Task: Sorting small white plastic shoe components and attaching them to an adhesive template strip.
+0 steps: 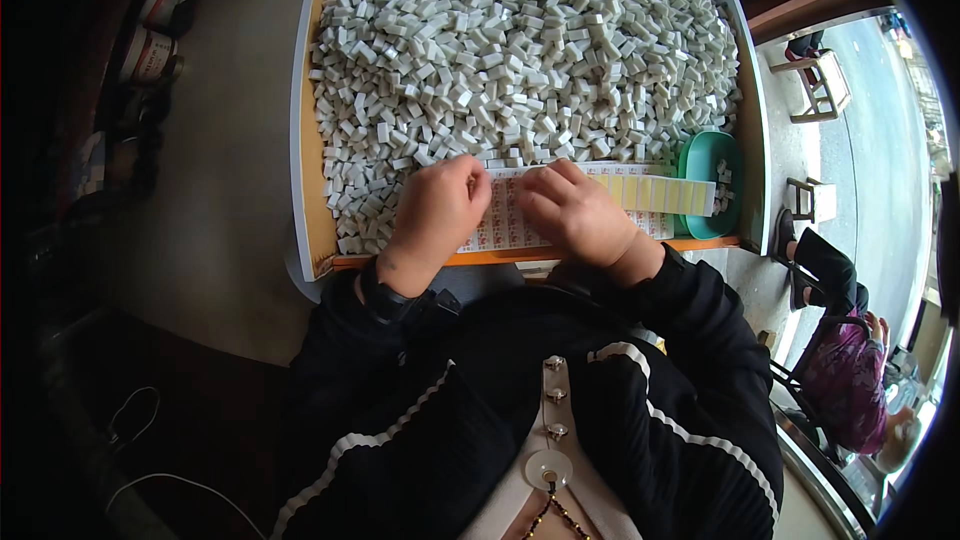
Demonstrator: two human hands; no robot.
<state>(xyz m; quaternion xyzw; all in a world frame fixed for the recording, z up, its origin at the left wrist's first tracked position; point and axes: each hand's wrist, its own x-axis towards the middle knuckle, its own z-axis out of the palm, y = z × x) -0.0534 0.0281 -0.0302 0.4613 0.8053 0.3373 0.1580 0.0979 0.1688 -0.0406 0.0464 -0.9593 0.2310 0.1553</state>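
My left hand (440,208) is closed, its fingers curled at the left part of a white sheet with rows of small red prints (498,230). Close beside it, my right hand (580,212) is also closed, thumb and fingers drawn together over the same sheet. Whatever either hand pinches is hidden by the fingers. A strip of pale yellow labels (655,194) runs from my right hand to the right and overlaps the rim of a green plastic tray (697,146). A few small white blocks (725,182) lie in that tray.
A large heap of small white blocks (520,50) fills the shallow wooden box with orange edges (316,130) beyond my hands. At the right, another person (845,380) sits on a chair near wooden stools (822,85). Jars (148,55) stand at the far left.
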